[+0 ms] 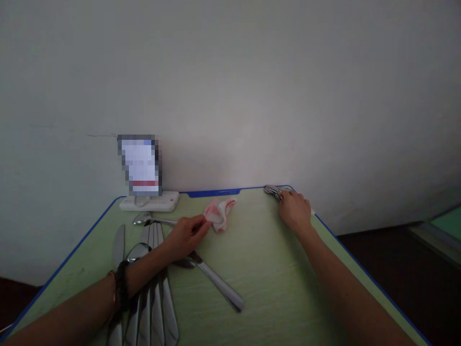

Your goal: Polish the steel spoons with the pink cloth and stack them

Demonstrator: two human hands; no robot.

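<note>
the edge of a pink and white cloth [219, 214] is pinched between the fingers of the left hand [188, 236], thumb and forefinger brought together on its left side; the rest of the cloth is spread, crumpled, on the green surface [273, 269]. by the right hand [296, 210], a stack of metal cutlery [272, 191] is touched at the far right corner of the surface. the fingers there are curled over the stack, and whether they are clamped on it cannot be told, since the handles are covered by the hand.

below the left hand, a long metal handle [219, 284] is pointed toward the near right, its other end partly hidden. a spoon [142, 218] is laid to the left of that hand, near a white base [149, 202] by which a blurred screen [140, 166] is held upright against the wall [230, 96]. several knives [156, 312] are fanned under the left forearm, partly covered by it. a dark bracelet [123, 284] is worn on the left wrist.
</note>
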